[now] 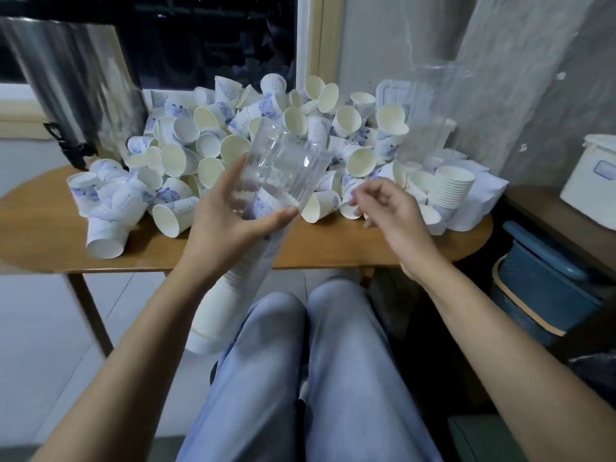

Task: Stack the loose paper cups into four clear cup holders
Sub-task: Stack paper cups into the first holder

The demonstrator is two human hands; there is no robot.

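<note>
Our left hand (226,218) grips the clear holder (283,168), so we should hold its mouth steady toward our empty, loosely curled right hand (390,211), hovering near a loose cup (321,208).

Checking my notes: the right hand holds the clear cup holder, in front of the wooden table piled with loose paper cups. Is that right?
Not quite: the head view shows the left hand holding the clear cup holder, in front of the wooden table piled with loose paper cups.
</note>
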